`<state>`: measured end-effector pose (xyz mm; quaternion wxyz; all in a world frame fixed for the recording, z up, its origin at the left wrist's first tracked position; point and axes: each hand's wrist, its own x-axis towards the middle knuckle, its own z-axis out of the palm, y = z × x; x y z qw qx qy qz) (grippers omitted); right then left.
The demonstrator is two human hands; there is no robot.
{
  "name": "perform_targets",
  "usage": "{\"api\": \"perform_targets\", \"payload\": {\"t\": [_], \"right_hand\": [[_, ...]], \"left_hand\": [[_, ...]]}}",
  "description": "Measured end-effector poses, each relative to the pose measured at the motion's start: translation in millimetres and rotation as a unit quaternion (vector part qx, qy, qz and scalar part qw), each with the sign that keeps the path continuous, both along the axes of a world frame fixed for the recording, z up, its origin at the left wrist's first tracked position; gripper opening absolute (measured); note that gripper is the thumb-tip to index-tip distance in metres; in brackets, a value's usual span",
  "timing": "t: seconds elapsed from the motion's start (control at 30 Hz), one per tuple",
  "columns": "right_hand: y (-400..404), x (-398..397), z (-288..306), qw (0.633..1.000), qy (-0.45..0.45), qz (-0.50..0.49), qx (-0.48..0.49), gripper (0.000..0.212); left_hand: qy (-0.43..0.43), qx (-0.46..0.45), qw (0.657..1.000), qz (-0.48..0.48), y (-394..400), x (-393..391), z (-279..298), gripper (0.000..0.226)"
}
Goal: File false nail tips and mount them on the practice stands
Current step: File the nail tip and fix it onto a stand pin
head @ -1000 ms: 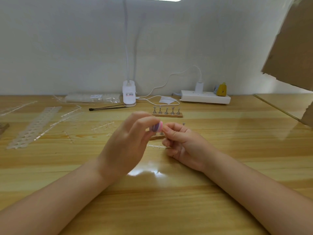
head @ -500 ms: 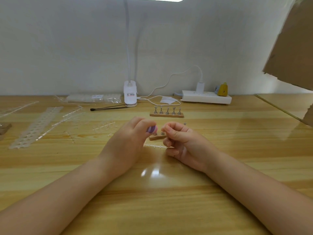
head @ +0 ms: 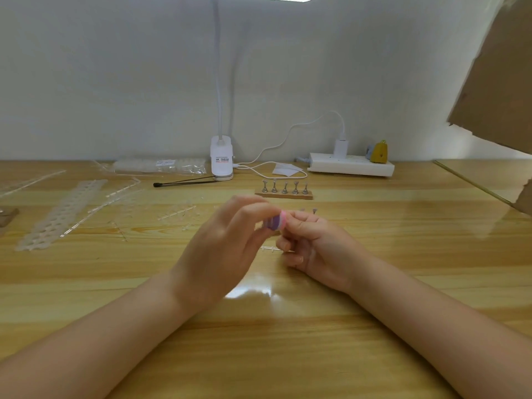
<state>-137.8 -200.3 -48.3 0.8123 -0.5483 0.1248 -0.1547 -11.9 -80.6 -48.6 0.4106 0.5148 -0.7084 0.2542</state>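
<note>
Over the middle of the glossy wooden table [head: 374, 326], the left hand [head: 221, 254] is pinching a small purple-and-pink file block [head: 277, 222] in curled fingers. The right hand [head: 313, 249] is meeting it with fingers curled, seemingly pinching a nail tip too small to make out. A wooden stand [head: 283, 192] with five metal pegs is sitting behind them, toward the far edge.

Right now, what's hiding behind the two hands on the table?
Behind the left hand and right hand, one small metal stand pokes up, and a clear plastic strip shows between them. The pink and purple file covers whatever the fingers pinch, so that stays hidden.
</note>
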Motion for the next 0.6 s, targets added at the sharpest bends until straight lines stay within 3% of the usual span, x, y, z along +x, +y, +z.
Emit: {"api": "perform_targets", "payload": {"t": [0.1, 0.2, 0.27, 0.37, 0.43, 0.5, 0.6], "right_hand": [[-0.3, 0.3, 0.2, 1.000, 0.005, 0.005, 0.007, 0.010], [-0.1, 0.5, 0.4, 1.000, 0.003, 0.012, 0.007, 0.012], [-0.1, 0.9, 0.0, 1.000, -0.001, 0.015, 0.003, 0.016], [0.3, 1.4, 0.3, 1.000, -0.001, 0.025, -0.016, 0.014], [-0.5, 1.2, 0.1, 1.000, 0.007, 0.021, -0.009, 0.014], [-0.5, 0.6, -0.3, 1.000, 0.014, 0.022, -0.010, 0.016], [0.4, 0.4, 0.3, 0.999, 0.017, 0.035, -0.034, 0.012]], "left_hand": [[-0.016, 0.037, 0.998, 0.056, 1.8, 3.0, 0.5, 0.021], [-0.011, 0.015, 0.997, 0.072, 4.4, 9.7, 2.3, 0.022], [-0.074, -0.017, 0.996, 0.042, 3.2, 6.5, 1.0, 0.021], [-0.151, -0.009, 0.987, 0.055, 1.2, 2.2, -5.6, 0.040], [-0.122, 0.010, 0.988, 0.098, 0.8, 9.3, -4.2, 0.044], [-0.085, 0.012, 0.990, 0.109, 3.0, 14.9, 0.6, 0.035], [-0.129, -0.030, 0.990, 0.054, 3.3, 10.9, 0.3, 0.028]]}}
